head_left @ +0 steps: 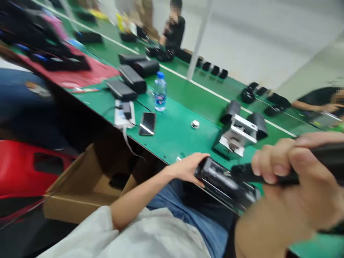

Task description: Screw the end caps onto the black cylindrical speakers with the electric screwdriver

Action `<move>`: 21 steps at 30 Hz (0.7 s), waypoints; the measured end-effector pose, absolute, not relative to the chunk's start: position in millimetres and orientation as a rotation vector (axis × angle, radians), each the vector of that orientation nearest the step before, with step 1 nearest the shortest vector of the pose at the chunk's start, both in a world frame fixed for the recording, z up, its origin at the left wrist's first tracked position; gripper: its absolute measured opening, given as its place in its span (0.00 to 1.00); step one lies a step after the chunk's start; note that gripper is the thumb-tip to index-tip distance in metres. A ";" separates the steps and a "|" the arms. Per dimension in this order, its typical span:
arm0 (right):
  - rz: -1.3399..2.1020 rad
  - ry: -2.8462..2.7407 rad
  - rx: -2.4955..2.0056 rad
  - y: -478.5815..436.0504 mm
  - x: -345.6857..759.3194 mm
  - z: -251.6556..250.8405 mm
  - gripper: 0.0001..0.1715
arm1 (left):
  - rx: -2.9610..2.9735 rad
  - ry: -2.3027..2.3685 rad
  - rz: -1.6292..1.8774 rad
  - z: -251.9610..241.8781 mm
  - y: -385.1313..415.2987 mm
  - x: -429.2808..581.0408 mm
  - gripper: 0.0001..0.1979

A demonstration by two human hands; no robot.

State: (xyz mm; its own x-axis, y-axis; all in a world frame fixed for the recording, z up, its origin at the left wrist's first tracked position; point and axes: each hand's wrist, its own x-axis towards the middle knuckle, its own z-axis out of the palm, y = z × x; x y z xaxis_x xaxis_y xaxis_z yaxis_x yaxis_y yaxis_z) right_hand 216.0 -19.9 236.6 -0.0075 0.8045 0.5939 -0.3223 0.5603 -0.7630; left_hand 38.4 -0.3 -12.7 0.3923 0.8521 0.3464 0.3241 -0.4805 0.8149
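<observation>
My left hand grips the left end of a glossy black housing, thumb below and fingers over the top, at the table's front edge. My right hand is close to the camera and blurred, its fingers wrapped round a black electric screwdriver. The screwdriver's narrow nose points left, at the housing's upper side; whether its tip touches cannot be made out. Just behind the housing stands a silver metal frame with an open middle. A small round silver part lies on the green table.
A water bottle, a phone, a white power strip and black boxes stand to the left. An open cardboard box is below the table edge, beside a red stool. Other people sit across the table.
</observation>
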 end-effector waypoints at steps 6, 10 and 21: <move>0.998 -1.432 -0.441 -14.4 196.9 227.1 0.08 | 1.967 0.971 1.047 -12.0 -0.6 28.9 0.65; 1.155 -1.492 -0.572 -14.5 200.3 201.4 0.10 | 1.988 0.973 0.999 -7.8 -1.0 36.9 0.66; 1.131 -1.536 -0.573 -31.9 193.6 174.6 0.15 | 2.078 1.036 0.921 -33.4 9.1 38.7 0.83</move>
State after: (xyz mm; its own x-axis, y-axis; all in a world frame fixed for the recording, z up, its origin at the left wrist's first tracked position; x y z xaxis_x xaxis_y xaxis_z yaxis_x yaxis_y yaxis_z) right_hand 193.6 -31.9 174.6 -0.2920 0.8307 0.4740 -0.2061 0.4293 -0.8793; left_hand 38.7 9.1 -33.4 0.4459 0.8422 0.3030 0.3997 -0.4902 0.7746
